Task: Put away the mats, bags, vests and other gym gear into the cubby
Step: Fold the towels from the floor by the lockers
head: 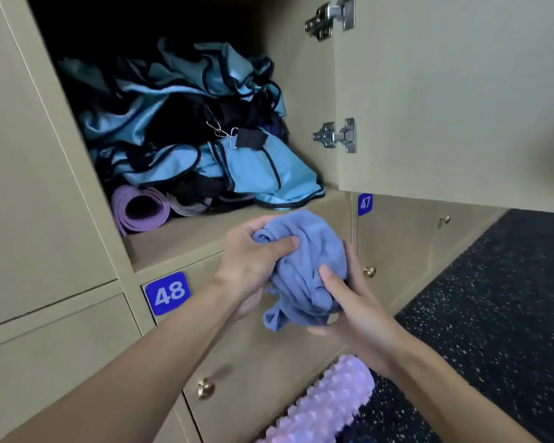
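**A:** What is lying nearest?

**B:** A pink spiked roller (327, 407) is lying on the speckled floor (493, 314), well below the cubby (301, 91).

**A:** And the hands?

**B:** Both are holding a bunched blue towel (304, 266) just in front of the cubby, slightly below its shelf (205, 231). The left hand (253, 266) is curling round the towel's side, thumb pressing into the folds. The right hand (349, 308) is cupping it from beneath, thumb clamping the front.

**A:** Inside the cubby?

**B:** A rolled purple mat (141, 209) is lying at its front left. Light-blue vests (243, 167) are piling above the mat, one spilling toward the cubby's front edge. The door (445, 91) is standing open at the cubby's right.
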A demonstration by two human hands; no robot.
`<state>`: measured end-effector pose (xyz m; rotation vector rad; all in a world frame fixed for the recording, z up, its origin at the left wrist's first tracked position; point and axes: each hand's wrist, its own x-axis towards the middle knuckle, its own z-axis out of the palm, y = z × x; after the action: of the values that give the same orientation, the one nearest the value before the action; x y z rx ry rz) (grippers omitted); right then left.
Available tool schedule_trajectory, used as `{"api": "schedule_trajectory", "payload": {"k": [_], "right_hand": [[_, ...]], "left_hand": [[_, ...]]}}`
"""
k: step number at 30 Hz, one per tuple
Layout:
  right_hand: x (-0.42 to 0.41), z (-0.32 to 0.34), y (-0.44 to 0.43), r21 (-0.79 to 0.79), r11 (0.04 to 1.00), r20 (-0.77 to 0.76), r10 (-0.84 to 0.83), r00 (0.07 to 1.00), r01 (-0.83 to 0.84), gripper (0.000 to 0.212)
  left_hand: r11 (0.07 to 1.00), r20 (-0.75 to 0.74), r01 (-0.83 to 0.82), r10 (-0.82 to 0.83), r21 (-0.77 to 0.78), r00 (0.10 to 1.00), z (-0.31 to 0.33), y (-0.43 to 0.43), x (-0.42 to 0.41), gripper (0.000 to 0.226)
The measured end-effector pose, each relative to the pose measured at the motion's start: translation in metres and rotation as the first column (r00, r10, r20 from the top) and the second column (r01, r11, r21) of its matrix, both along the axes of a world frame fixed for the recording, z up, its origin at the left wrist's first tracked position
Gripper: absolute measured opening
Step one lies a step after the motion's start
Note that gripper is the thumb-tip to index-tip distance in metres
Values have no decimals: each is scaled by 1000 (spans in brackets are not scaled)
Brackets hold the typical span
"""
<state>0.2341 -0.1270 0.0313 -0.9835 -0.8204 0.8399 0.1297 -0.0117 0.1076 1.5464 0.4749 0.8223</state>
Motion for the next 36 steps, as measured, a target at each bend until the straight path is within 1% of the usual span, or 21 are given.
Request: {"api": "schedule_trajectory", "payload": {"k": [2,4,6,9,10,12,14,15,17,19,21,23,26,29,30,31,32,33,34,35,36], "right_hand": [[0,23,9,74,997,10,8,1000,-9,65],[1,49,18,128,989,52,-85,995,78,43],[3,72,27,150,967,109,-222,969,205,24],[11,101,40,201,891,66,-427,902,407,15],[15,110,43,227,858,49,-482,875,460,13],[22,127,49,288,788,-1,-568,823,544,12],[30,143,55,344,722,-72,-617,783,600,12],[34,150,59,365,696,-96,-633,768,618,13],[38,164,68,402,658,-115,-654,748,637,14],[41,179,80,432,626,-123,-672,730,649,17],[40,194,95,462,584,-139,-695,705,667,23],[41,207,113,481,552,-156,-711,686,681,33],[38,216,143,502,533,-172,-710,683,681,48],[22,220,181,550,495,-179,-716,675,672,41],[15,225,197,573,526,-119,-705,699,629,41],[8,232,215,592,625,27,-647,762,509,45],[0,240,233,553,774,255,-509,822,308,57],[-7,246,251,437,893,482,-334,810,108,73],[-12,249,262,320,947,639,-204,742,-14,87],[-15,249,271,245,967,734,-139,665,-68,94],[-17,249,278,206,975,803,-120,584,-83,94]], "left_hand": [[995,16,-1,0,95,1000,22,-1,-1,21],[979,-6,-2,3,202,1000,40,-1,0,19],[948,-29,-1,11,318,1000,59,0,0,18],[873,-82,35,6,487,997,91,12,-2,23],[855,-127,55,13,516,992,102,19,-3,24],[845,-255,62,89,531,963,113,41,-6,23],[816,-383,44,222,577,897,112,71,-11,30],[774,-452,64,298,630,841,108,86,-15,37],[704,-594,175,408,688,693,98,106,-23,47],[696,-708,286,445,659,549,92,112,-23,55],[688,-765,364,460,628,451,92,114,-17,63],[670,-783,411,475,618,403,97,119,-7,76],[664,-805,454,478,593,352,101,127,-1,83],[664,-821,483,481,570,307,102,128,0,82],[663,-819,482,484,573,308,102,128,1,80],[657,-814,481,488,581,316,102,129,1,78],[655,-810,478,486,586,328,102,130,2,77],[657,-809,473,479,587,339,102,131,1,77],[658,-808,469,475,588,348,101,130,1,76],[657,-807,468,475,591,351,99,131,0,76],[654,-805,469,477,593,352,99,131,-1,75]]}}
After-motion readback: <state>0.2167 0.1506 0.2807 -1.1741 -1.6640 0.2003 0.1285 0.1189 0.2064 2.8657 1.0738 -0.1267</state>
